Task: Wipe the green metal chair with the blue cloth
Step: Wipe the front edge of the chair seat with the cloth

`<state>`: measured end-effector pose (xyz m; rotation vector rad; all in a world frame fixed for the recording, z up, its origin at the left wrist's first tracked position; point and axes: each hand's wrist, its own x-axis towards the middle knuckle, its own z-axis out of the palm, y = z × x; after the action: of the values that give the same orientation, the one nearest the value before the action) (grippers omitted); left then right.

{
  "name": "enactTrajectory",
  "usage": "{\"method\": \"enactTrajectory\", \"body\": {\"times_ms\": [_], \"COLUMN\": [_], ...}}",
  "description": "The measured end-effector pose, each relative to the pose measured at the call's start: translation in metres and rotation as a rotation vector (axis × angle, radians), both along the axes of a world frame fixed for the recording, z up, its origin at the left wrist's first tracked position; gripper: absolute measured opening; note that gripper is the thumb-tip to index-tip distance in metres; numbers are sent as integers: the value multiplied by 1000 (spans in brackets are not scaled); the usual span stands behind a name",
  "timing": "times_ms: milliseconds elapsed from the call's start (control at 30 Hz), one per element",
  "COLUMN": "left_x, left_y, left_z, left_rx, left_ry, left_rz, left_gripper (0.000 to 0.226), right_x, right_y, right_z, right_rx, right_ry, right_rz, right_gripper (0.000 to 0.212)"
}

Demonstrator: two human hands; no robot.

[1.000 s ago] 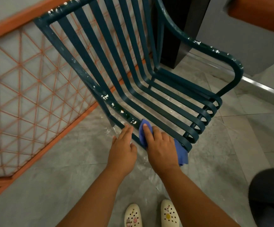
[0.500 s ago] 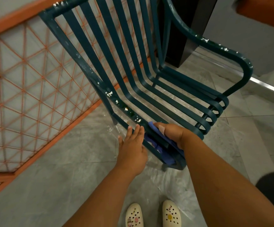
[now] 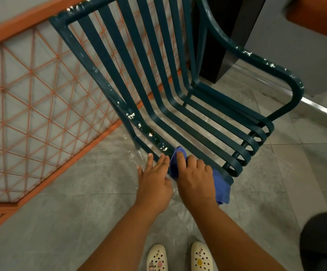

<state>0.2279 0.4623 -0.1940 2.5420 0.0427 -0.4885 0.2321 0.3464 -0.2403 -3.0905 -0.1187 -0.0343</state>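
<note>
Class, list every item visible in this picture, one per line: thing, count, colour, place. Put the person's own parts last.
green metal slatted chair: one, dark green with white flecks, centre
blue cloth: one, blue, on the chair's near seat edge
orange lattice railing: one, orange, left
clear plastic sheet: one, transparent, on the floor under the chair
grey tiled floor: grey, below
cream perforated clogs: two, bottom centre
left hand: one, fingers straight, touching the seat edge
right hand: one, pressing the cloth on the seat edge

An orange lattice railing [image 3: 41,106] stands at the left on the grey tiled floor [image 3: 61,222]. Two cream perforated clogs [image 3: 178,258] are at the bottom, a black pillar [image 3: 227,36] behind.
</note>
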Motion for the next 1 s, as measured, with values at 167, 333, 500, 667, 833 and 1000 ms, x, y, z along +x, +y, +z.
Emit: {"method": "enactTrajectory", "body": {"times_ms": [167, 333, 500, 667, 833, 1000], "left_x": [-5, -8, -3, 7, 20, 20], "left_y": [7, 15, 21, 19, 22, 30], "left_z": [-6, -3, -1, -1, -1, -2], "left_rx": [-95, -185, -225, -335, -344, -341], "left_ry": [6, 52, 57, 82, 68, 61], "left_rz": [129, 253, 293, 372, 399, 432], "left_gripper": [56, 54, 53, 57, 58, 59], "right_x": [32, 25, 5, 26, 28, 34], "right_y": [-10, -19, -10, 12, 23, 30], "right_z": [18, 22, 23, 29, 13, 17], "right_rx": [325, 599, 978, 777, 176, 156], "right_ry": [261, 289, 51, 0, 116, 222], "right_rz": [-41, -134, -254, -7, 309, 268], "right_gripper": [36, 20, 53, 63, 60, 61]}}
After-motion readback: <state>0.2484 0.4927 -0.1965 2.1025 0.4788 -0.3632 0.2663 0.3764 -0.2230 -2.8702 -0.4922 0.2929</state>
